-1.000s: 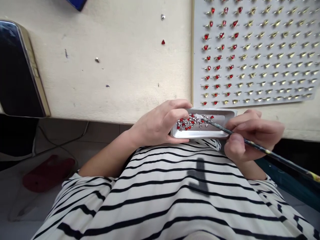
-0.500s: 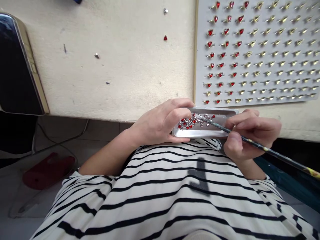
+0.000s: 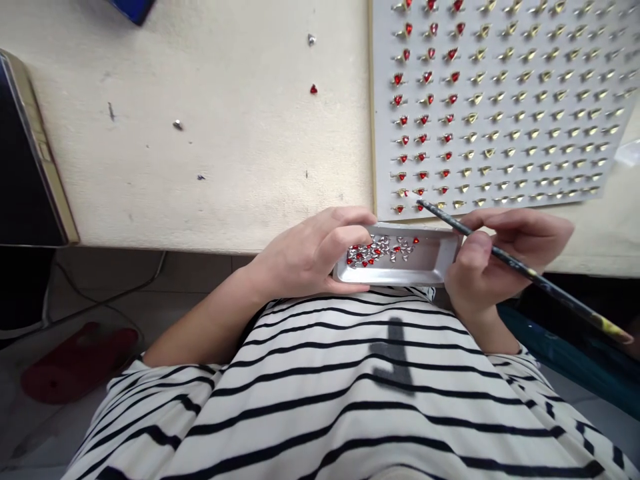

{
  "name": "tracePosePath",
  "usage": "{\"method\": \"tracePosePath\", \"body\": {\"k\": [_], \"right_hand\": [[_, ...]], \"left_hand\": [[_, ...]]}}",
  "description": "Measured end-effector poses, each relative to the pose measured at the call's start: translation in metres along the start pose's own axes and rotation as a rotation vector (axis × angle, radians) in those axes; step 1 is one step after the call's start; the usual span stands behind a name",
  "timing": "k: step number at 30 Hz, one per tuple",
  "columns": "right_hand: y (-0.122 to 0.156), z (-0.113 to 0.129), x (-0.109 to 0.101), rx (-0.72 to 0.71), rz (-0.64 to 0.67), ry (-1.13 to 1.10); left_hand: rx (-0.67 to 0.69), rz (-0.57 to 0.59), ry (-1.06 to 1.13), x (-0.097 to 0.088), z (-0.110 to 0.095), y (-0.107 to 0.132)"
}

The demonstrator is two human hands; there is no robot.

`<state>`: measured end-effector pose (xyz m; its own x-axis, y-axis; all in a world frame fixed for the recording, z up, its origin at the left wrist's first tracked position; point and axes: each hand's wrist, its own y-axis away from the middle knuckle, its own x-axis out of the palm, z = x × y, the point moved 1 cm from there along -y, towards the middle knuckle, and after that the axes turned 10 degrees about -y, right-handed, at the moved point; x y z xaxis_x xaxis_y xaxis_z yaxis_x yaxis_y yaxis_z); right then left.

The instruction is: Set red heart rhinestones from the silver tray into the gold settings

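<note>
My left hand (image 3: 320, 252) grips the left end of a small silver tray (image 3: 420, 273) at the table's front edge. Inside the tray, red and silver triangular gems (image 3: 373, 250) are heaped toward the left. Between the fingers of my right hand (image 3: 500, 257) is a thin dark pick with a pale tip (image 3: 520, 267). Its tip reaches the lower left of a white board (image 3: 383, 133) and has a red gem by it, at a gold ring setting. Rows of rings stand on this board; the left columns carry red gems, while the others show bare gold triangular settings (image 3: 515, 133).
A phone-like dark slab with a gold edge (image 3: 45, 147) lies at the left. Loose on the table (image 3: 250, 133) are a red gem (image 3: 313, 89) and two silver ones (image 3: 312, 40). A blue object (image 3: 135, 8) shows at the top left edge.
The pick's tip has gone from the gems in the tray up to the board's lower left, carrying a red gem. My left hand still holds the tray. The whole view has shifted slightly.
</note>
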<state>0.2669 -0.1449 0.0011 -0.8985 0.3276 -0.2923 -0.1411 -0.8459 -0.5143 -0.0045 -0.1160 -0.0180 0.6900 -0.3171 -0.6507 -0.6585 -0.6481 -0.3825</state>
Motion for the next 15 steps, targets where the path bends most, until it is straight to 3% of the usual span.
{"method": "tracePosePath", "body": {"k": [12, 15], "right_hand": [[0.0052, -0.0034, 0.0009, -0.005, -0.007, 0.071], [0.0115, -0.0088, -0.0071, 0.106, 0.048, 0.039]], "left_hand": [[0.03, -0.014, -0.02, -0.0007, -0.0006, -0.0005], [0.033, -0.01, -0.02, -0.0011, -0.0007, -0.0009]]}}
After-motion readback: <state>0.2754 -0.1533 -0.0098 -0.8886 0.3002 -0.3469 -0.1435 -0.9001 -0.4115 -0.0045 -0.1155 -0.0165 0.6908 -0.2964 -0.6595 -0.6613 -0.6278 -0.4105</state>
